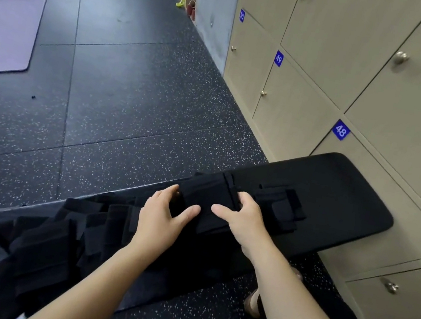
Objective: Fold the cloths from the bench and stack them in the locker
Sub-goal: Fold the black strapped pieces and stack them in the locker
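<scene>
Black bench (345,183), one cloth (206,193) (black too), left hand (165,217), right hand (245,219), fingers (246,198) pinching it

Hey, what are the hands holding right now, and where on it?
The left hand grips the left edge of a black cloth on the bench; the right hand grips a raised fold near its middle.

The left hand (163,215) and right hand (244,218) hold a cloth (208,195) on the bench (339,187). A folded cloth (283,208) lies just right of the right hand, and a heap of cloths (49,237) left of the left hand. Lockers (332,68) stand beyond the hands to the right, and a mat (5,22) lies far left.
</scene>
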The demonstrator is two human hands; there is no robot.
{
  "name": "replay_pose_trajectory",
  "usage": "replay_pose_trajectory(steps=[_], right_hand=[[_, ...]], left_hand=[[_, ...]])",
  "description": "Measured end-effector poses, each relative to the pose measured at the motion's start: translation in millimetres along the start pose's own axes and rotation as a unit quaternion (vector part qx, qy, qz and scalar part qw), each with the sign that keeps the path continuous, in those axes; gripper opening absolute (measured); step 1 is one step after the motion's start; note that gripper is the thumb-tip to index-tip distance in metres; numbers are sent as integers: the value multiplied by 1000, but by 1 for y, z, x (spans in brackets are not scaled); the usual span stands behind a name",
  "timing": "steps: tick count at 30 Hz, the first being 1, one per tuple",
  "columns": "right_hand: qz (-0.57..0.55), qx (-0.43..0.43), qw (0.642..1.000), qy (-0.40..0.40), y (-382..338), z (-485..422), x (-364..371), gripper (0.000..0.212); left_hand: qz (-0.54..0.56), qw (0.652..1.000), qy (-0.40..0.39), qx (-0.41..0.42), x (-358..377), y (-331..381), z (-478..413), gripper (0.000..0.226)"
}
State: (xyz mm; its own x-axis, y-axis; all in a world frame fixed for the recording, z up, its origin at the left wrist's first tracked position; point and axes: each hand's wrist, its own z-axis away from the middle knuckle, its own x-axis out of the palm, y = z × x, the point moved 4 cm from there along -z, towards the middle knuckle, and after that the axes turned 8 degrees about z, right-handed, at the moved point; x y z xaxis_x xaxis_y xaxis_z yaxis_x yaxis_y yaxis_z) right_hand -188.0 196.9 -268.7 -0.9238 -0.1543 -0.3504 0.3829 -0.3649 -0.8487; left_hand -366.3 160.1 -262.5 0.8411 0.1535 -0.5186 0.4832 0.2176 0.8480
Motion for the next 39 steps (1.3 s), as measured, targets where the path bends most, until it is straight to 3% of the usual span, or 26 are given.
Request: replay_pose_trajectory(steps=[2, 3, 5, 7, 9, 11, 14, 16, 19, 22, 26, 29, 32, 36, 39], right_hand=[[-42, -17, 999, -4, -11, 5, -12, 46], [-60, -22, 998, -10, -17, 9, -18, 45], [-100, -48, 993, -25, -30, 17, -30, 34], [-133, -66, 988, -33, -39, 28, -43, 27], [-123, -84, 989, -10, -44, 42, -59, 25], [-65, -100, 992, 46, -45, 53, -80, 26], [77, -102, 985, 117, -42, 70, -117, 69], [170, -123, 969, 128, -46, 84, -141, 84], [306, -139, 936, 100, -48, 101, -173, 79], [371, -123, 914, 104, -41, 116, -201, 66], [379, -127, 902, 166, -30, 138, -233, 36], [322, -102, 911, 239, -16, 154, -258, 18], [262, -79, 910, 310, -1, 170, -282, 11], [189, -55, 903, 381, 19, 188, -306, 11], [167, -40, 893, 416, 32, 199, -319, 12]], left_hand=[[144, 987, -32, -68, 1, 18, 2, 69], [242, 962, -67, -110, 5, 28, 2, 67], [421, 876, -162, -172, 16, 55, 7, 64], [495, 822, -202, -195, 22, 82, 12, 65], [509, 807, -220, -205, 30, 105, 19, 67], [498, 808, -242, -203, 40, 121, 26, 64], [473, 818, -271, -181, 58, 139, 38, 51], [460, 821, -292, -169, 70, 150, 48, 43], [433, 825, -330, -153, 89, 165, 65, 39], [418, 821, -362, -140, 110, 180, 82, 36], [407, 814, -394, -128, 135, 203, 105, 37], [403, 817, -391, -133, 156, 219, 117, 48], [381, 824, -393, -147, 180, 230, 127, 56], [392, 807, -398, -192, 206, 241, 140, 50], [388, 811, -405, -169, 224, 247, 151, 44]])
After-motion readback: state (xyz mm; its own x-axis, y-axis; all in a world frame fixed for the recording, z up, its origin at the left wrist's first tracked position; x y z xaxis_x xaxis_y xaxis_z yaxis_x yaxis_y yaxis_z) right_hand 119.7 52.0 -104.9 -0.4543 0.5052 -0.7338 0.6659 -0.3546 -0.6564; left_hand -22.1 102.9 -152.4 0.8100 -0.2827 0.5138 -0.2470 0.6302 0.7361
